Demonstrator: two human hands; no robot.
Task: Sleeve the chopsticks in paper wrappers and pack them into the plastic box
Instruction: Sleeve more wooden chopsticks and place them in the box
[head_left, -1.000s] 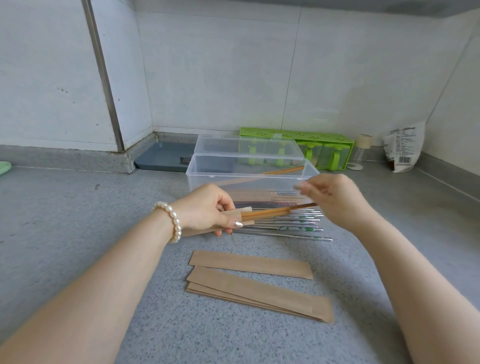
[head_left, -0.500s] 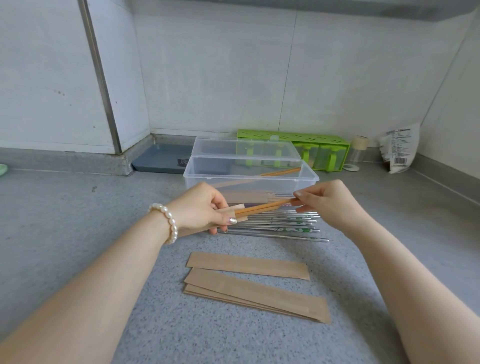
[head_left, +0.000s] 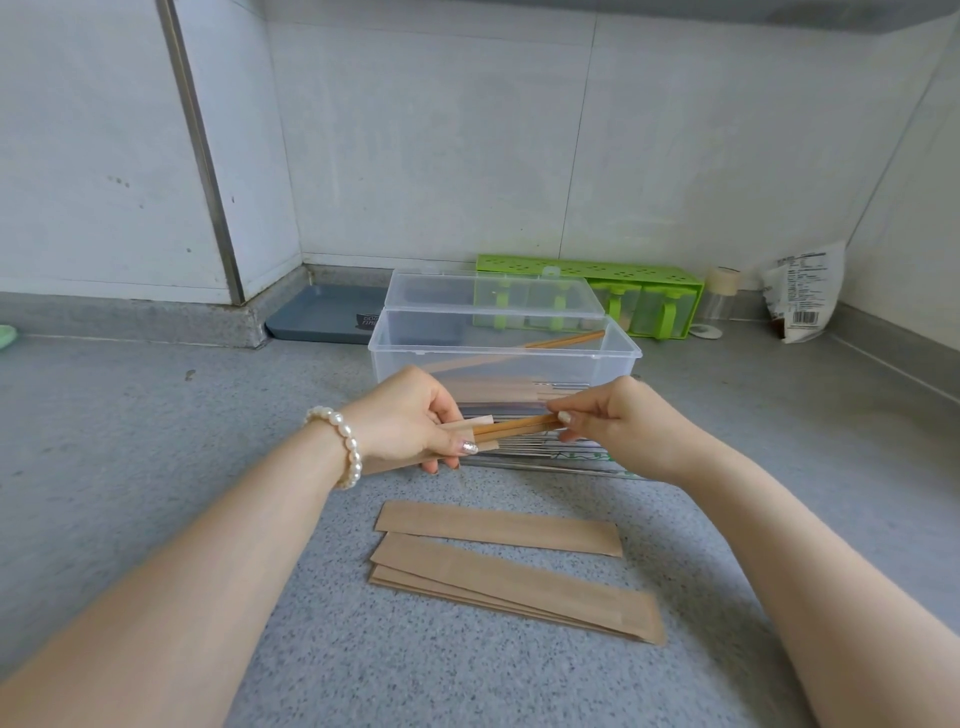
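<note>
Sleeving is the step in hand: the left hand (head_left: 410, 415) grips a paper wrapper (head_left: 457, 434) by its open end at the centre of the frame, thumb on top, while the right hand (head_left: 618, 421) pinches the far end of a wooden chopstick pair (head_left: 514, 428) whose near end sits in the wrapper's mouth. Roughly a short stretch of wood shows between the two hands, so most of the pair appears to be inside the paper, though how far it reaches under the left hand cannot be seen.

Just behind the hands stands the clear box (head_left: 395, 353) with its lid (head_left: 493, 293) open; sleeved pairs lie in it, one leaning on the right rim. Bare metal chopsticks (head_left: 571, 457) lie on the table (head_left: 156, 441) just below the right hand, and a stack of spare wrappers (head_left: 514, 582) lies lower in the frame, nearer the camera.

Next, I judge, the right hand should push the pair in along the wrapper's length, keeping both sticks together and level so they do not snag or tear the mouth. Then the sleeved pair goes into the box.
</note>
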